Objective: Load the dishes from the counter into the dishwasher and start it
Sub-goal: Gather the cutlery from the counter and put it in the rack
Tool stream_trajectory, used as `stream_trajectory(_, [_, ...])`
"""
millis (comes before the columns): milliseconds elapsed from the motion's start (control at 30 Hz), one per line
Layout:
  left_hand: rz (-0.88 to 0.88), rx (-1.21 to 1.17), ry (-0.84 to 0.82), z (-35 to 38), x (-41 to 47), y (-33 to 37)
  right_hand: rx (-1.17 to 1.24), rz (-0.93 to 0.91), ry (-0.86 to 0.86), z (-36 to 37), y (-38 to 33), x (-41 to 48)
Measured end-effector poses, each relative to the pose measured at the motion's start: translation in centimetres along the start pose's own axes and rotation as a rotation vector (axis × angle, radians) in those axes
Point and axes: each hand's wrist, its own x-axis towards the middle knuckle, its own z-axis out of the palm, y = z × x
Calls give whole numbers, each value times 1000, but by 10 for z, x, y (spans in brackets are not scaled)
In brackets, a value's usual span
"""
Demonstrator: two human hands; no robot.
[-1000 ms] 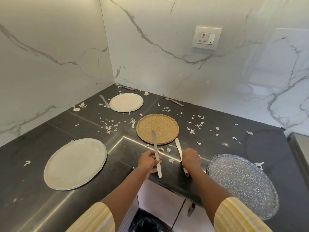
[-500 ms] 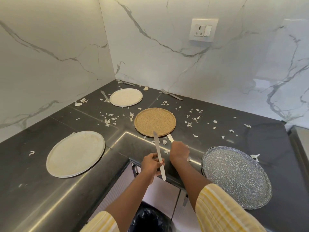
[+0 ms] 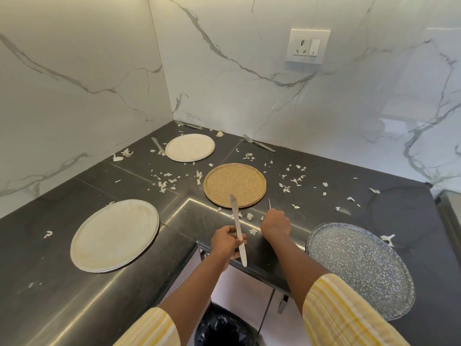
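My left hand [image 3: 226,242] grips a table knife [image 3: 237,226] by its middle, blade pointing away over the counter's front edge. My right hand [image 3: 275,224] is closed on a second knife [image 3: 269,203], of which only a thin tip shows above the fist. Just beyond both hands lies a tan speckled plate [image 3: 234,184]. A large white plate [image 3: 114,234] sits at the left, a small white plate [image 3: 190,147] at the back, and a blue-grey speckled plate [image 3: 359,267] at the right.
The black L-shaped counter [image 3: 62,308] is strewn with white scraps. A third knife [image 3: 158,146] lies left of the small plate. Two forks [image 3: 259,143] [image 3: 188,124] rest by the marble wall. A black bin bag [image 3: 222,330] stands below the counter's inner corner.
My right hand has lifted its knife off the counter and turned it edge-on, so the blade looks thin. The left hand has kept its knife and drawn slightly back.
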Motion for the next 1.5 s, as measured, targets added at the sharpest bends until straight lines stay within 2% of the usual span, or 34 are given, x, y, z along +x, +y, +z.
stream_trajectory(200, [27, 23, 60, 7, -5, -4, 145, -24, 114, -1, 19, -15])
stream_trajectory(467, [126, 129, 297, 23, -34, -46, 316, -277, 217, 23, 52, -66])
stream_trajectory(567, [145, 101, 276, 25, -50, -64, 412, -362, 263, 37, 64, -94])
stream_trajectory(733, [176, 96, 208, 13, -78, -104, 497, -427, 154, 71, 85, -142])
stream_trajectory(900, [108, 133, 162, -12, -106, -154, 399, -374, 76, 114, 100, -202])
stream_trajectory(1000, [-3, -17, 145, -24, -127, -186, 415, -341, -21, 136, 117, -246])
stream_trajectory(1067, [-63, -74, 147, -27, -142, -208, 431, -303, 0, 145, 131, -274])
stream_trajectory(1133, [-100, -22, 124, -25, -159, -230, 439, -197, 37, 152, 147, -300])
stream_trajectory(1200, [-116, 56, 70, -17, -174, -251, 456, -130, 0, 158, 168, -324])
stream_trajectory(1367, [-170, 242, -64, 27, -204, -290, 170, -56, -32, 171, 239, -360])
stream_trajectory(1500, [-211, 378, -224, 79, -225, -323, 191, 103, -39, 178, 299, -382])
